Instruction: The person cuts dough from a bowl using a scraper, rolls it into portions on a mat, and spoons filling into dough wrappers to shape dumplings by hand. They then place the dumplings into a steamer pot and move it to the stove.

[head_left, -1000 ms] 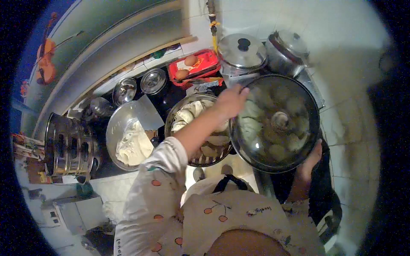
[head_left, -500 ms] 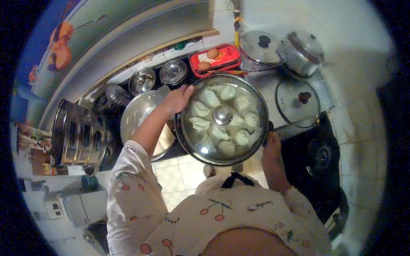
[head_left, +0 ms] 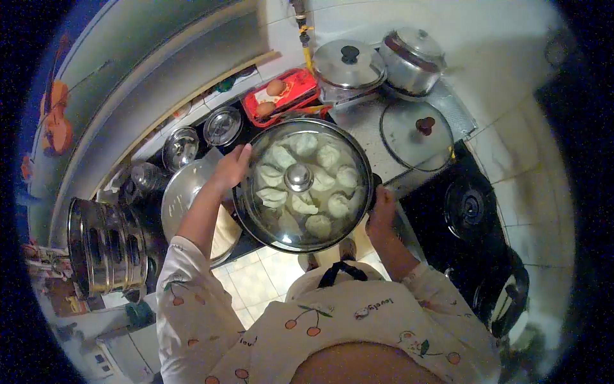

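A wide dark-rimmed pan (head_left: 240, 217) is held up in front of my body, above the floor and counter edge. Its glass lid (head_left: 299, 177) with a round metal knob is on, and several pale dumplings (head_left: 327, 155) show through it. My left hand (head_left: 233, 168) is closed at the pan's left side; its fingertips are partly hidden. On the opposite side my right hand (head_left: 382, 214) is closed around a dark side handle. Just left of the pan, under my left forearm, is a large metal bowl (head_left: 180, 203).
A red tray (head_left: 291, 89) with two eggs sits behind the pan. Two lidded metal pots (head_left: 350, 70) and a loose glass lid (head_left: 412, 144) stand back right. The black stove (head_left: 432, 214) is at right, a stacked metal steamer (head_left: 105, 246) at far left.
The view has turned, so the counter and the things on it appear shifted left. Both hands still hold the covered pan, which appears a little further left in view.
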Available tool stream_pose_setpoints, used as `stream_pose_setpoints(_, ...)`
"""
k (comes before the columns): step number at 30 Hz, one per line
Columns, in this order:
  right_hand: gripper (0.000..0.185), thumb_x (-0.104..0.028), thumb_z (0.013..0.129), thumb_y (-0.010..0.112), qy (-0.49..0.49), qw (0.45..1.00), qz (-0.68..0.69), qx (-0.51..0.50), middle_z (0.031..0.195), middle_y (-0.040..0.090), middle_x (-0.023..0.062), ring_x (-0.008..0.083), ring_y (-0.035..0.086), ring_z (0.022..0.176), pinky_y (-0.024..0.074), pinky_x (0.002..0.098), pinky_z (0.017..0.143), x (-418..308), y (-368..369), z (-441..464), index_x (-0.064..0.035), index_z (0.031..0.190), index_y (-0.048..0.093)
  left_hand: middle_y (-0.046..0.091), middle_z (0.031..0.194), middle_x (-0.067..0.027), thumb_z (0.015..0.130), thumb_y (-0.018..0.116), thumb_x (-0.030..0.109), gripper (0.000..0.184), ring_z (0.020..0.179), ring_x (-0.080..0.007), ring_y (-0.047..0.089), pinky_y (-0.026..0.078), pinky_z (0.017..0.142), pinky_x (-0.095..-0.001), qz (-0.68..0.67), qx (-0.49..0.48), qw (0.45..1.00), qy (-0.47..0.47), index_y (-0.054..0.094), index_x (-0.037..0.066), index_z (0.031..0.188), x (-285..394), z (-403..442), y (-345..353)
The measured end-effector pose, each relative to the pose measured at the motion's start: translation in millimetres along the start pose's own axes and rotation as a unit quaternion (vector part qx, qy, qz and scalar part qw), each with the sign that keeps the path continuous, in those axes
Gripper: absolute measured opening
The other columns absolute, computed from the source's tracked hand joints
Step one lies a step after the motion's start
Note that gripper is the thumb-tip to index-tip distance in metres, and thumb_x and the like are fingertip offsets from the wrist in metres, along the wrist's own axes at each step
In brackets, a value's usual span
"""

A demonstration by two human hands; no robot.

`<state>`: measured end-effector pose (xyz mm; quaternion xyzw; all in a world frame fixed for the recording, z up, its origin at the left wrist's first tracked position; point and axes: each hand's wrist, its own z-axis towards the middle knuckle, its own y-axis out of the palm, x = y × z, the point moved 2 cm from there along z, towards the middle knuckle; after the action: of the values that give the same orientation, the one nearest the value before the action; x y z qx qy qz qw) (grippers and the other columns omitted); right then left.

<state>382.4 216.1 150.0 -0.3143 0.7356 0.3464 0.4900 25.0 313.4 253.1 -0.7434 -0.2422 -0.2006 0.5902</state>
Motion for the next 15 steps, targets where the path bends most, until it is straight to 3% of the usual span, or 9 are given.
stream_pose_setpoints(4, 0.02, -0.025, 0.09, 0.052, -0.023, 0.999, 0.007, 0.02, 0.084, 0.059, 0.0036, 0.0136, 0.055, 0.073, 0.0465, 0.0297, 0.066, -4.5, 7.3, 5.0, -0.0053, 0.09, 0.058, 0.043, 0.129, -0.0263, 0.091, 0.022, 0.057, 0.075, 0.122, -0.0382, 0.039, 0.03, 0.102, -0.0389, -0.005, 0.008, 1.0, -0.016, 0.037, -0.005, 0.13, 2.7, -6.2, -0.3)
stream_pose_setpoints(7, 0.022, -0.026, 0.09, 0.052, -0.041, 0.999, 0.029, 0.009, 0.083, 0.058, 0.0042, 0.0151, 0.055, 0.075, 0.0465, 0.0305, 0.067, -21.6, 11.4, 16.9, -0.0047, 0.09, 0.058, 0.042, 0.13, -0.0258, 0.091, 0.023, 0.057, 0.075, 0.124, -0.0375, 0.038, 0.029, 0.103, -0.0383, -0.027, 0.014, 0.999, -0.018, 0.035, -0.005, 0.132, 9.1, -8.9, 2.9)
stream_pose_setpoints(11, 0.025, -0.029, 0.09, 0.051, -0.015, 0.995, 0.026, -0.092, 0.085, 0.058, 0.0049, 0.0169, 0.055, 0.075, 0.047, 0.0319, 0.067, -28.2, -2.2, 76.0, -0.0045, 0.093, 0.057, 0.047, 0.124, -0.0283, 0.092, 0.023, 0.053, 0.07, 0.115, -0.041, 0.045, 0.034, 0.099, -0.0417, -0.034, 0.01, 0.999, -0.033, 0.042, -0.006, 0.125, 38.1, -8.0, 9.2)
stream_pose_setpoints(15, 0.028, -0.03, 0.091, 0.049, -0.038, 0.992, 0.02, -0.12, 0.085, 0.058, 0.0045, 0.0176, 0.056, 0.074, 0.0478, 0.0324, 0.067, -85.8, 16.5, 70.6, -0.0037, 0.095, 0.056, 0.051, 0.116, -0.0288, 0.093, 0.022, 0.05, 0.066, 0.109, -0.0421, 0.049, 0.037, 0.095, -0.0445, -0.033, 0.078, 0.996, -0.013, 0.046, -0.006, 0.118, 44.8, 0.9, 36.7)
